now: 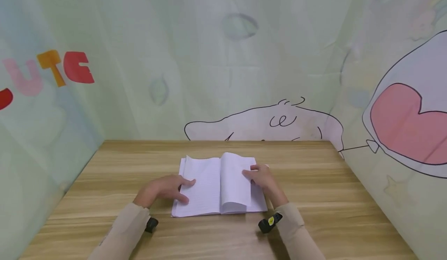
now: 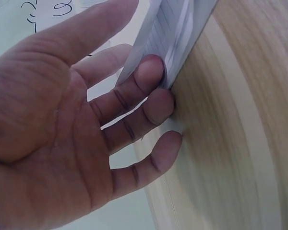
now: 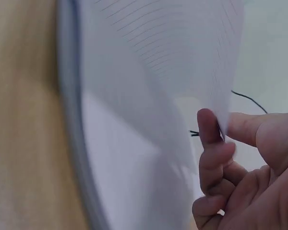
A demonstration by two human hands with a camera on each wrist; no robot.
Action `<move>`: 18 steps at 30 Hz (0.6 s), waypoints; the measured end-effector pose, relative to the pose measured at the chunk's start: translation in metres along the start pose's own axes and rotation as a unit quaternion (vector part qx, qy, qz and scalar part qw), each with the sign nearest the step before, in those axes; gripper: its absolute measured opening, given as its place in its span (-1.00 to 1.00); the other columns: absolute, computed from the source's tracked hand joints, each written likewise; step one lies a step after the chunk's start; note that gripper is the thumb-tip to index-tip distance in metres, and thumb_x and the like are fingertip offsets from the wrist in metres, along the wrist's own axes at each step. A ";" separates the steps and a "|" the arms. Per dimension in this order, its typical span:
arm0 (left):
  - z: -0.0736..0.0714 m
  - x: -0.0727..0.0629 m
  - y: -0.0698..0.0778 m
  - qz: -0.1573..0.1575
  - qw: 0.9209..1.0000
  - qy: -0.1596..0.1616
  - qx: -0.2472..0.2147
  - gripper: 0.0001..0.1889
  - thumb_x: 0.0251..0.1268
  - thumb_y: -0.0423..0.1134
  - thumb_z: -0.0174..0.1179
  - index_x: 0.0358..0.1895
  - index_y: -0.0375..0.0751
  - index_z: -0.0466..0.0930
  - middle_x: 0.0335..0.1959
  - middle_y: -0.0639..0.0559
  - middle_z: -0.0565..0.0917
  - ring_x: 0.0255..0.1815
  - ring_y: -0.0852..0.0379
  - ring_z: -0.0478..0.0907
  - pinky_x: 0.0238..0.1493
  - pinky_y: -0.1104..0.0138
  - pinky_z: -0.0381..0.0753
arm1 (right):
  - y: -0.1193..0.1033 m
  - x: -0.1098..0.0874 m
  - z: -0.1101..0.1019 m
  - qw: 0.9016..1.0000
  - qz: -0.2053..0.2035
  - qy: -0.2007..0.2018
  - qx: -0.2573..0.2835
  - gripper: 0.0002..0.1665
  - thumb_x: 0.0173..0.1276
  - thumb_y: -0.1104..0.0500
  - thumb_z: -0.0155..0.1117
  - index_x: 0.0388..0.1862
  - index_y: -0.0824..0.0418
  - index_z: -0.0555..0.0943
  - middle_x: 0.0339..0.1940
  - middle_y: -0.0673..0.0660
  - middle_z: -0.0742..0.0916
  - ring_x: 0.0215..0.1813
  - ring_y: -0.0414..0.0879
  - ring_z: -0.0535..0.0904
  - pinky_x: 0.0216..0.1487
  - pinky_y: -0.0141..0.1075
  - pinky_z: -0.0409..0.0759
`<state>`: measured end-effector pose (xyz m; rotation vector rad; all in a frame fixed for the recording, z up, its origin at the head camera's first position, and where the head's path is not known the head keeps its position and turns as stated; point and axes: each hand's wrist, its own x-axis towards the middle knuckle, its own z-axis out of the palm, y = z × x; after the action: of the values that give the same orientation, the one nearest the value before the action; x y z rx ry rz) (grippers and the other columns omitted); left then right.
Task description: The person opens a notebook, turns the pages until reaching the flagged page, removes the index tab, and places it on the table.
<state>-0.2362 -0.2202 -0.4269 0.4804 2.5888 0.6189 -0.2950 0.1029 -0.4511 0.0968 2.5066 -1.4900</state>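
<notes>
An open notebook (image 1: 202, 186) with white ruled pages lies on the wooden table in the head view. My right hand (image 1: 262, 179) pinches the edge of a lifted page (image 1: 235, 178) between thumb and fingers; the right wrist view shows this page (image 3: 182, 52) raised above the sheets beneath. At the notebook's left edge is my left hand (image 1: 168, 188), thumb and a finger spread over the left page. In the left wrist view its fingers (image 2: 153, 105) are slightly bent, their tips by the notebook's side edge (image 2: 182, 52), with some page edges fanned apart.
The wooden table (image 1: 139, 155) extends around the notebook on all sides. Behind it hangs a pale curtain (image 1: 209, 58) with cartoon drawings, and similar printed cloth lines both sides. Each wrist wears a black strap device (image 1: 270, 223).
</notes>
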 end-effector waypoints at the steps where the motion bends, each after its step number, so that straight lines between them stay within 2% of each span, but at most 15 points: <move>1: 0.000 0.000 0.000 0.004 1.000 -0.001 0.000 -0.28 0.20 -0.13 0.43 0.42 -0.22 0.41 0.40 -0.33 0.40 0.22 -0.06 0.41 0.31 -0.05 0.34 | -0.001 0.001 -0.001 1.000 -0.001 -0.002 0.015 -0.53 0.40 0.06 0.34 0.07 0.41 0.58 -0.30 0.17 0.65 -0.26 -0.02 0.52 -0.21 -0.21 0.47; 5: -0.003 0.000 0.000 0.008 1.000 0.001 -0.002 -0.28 0.19 -0.13 0.44 0.42 -0.22 0.42 0.40 -0.32 0.41 0.27 -0.10 0.40 0.32 -0.06 0.33 | -0.009 0.003 -0.006 0.998 -0.013 -0.010 0.060 -0.61 0.51 0.03 0.20 -0.08 0.38 0.62 -0.41 0.07 0.62 -0.35 -0.10 0.48 -0.29 -0.29 0.44; 12: -0.003 0.001 -0.001 0.005 1.000 0.001 0.002 -0.29 0.18 -0.14 0.45 0.41 -0.23 0.43 0.40 -0.30 0.41 0.31 -0.13 0.39 0.34 -0.05 0.32 | -0.025 0.005 -0.004 0.982 -0.006 -0.075 0.175 -0.44 0.59 0.00 0.02 0.21 0.49 0.50 -0.22 0.15 0.69 -0.24 -0.11 0.60 -0.21 -0.29 0.55; 18: -0.003 0.000 -0.001 0.010 1.000 -0.005 0.003 -0.30 0.20 -0.14 0.44 0.40 -0.25 0.43 0.39 -0.32 0.42 0.35 -0.18 0.37 0.35 -0.06 0.30 | -0.031 0.007 0.014 0.968 -0.029 -0.114 0.220 -0.49 0.63 0.09 -0.08 0.18 0.54 0.46 -0.25 0.12 0.67 -0.26 -0.14 0.60 -0.21 -0.30 0.55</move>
<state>-0.2374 -0.2219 -0.4251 0.5116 2.5797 0.6133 -0.3052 0.0751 -0.4327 -0.0735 1.9837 -1.9361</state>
